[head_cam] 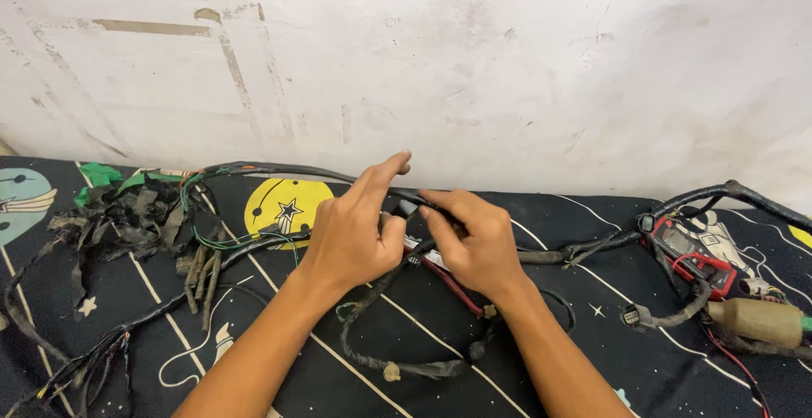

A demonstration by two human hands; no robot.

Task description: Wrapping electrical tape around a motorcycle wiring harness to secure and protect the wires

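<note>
Harness point(279, 171), a long bundle of black-taped wires, runs across a dark patterned cloth point(355, 388) below a scuffed white wall point(474, 54). Both hands meet at its middle. The left hand point(351, 236) has its forefinger stretched out along the top of the taped bundle, with thumb and other fingers curled around a small connector point(408, 209) beneath. The right hand point(475, 244) pinches the same spot from the other side, fingertips closed on the bundle and touching the left hand. A red wire point(448, 281) runs out below the hands. To the left lie scraps of torn black tape point(127, 215) and loose green wires point(216, 242). At the far right a red and black meter point(698, 257) sits among the cables, with a tan cylinder part point(761, 321) just beside it.
</note>
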